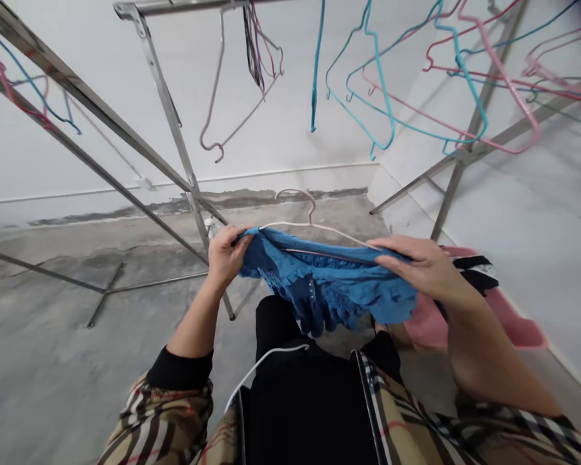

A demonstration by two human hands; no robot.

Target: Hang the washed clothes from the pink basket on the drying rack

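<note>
A blue garment [329, 284] with ruffled, lacy fabric hangs on a pale pink hanger [311, 208], held out in front of my lap. The hanger's hook points up, and its ends run inside the cloth. My left hand [228, 253] pinches the garment at its left shoulder, thumb and fingers closed. At the other end my right hand [416, 261] grips the right shoulder between thumb and fingers, over the hanger's arm. The cloth droops in folds below both hands.
A metal drying rack [167, 103] stands ahead and to the left. From its bars hang several hangers, such as a turquoise hanger [390, 110] and a grey hanger [217, 77]. A pink basin [518, 320] holding black-and-white cloth sits on the floor at right. White walls rise behind.
</note>
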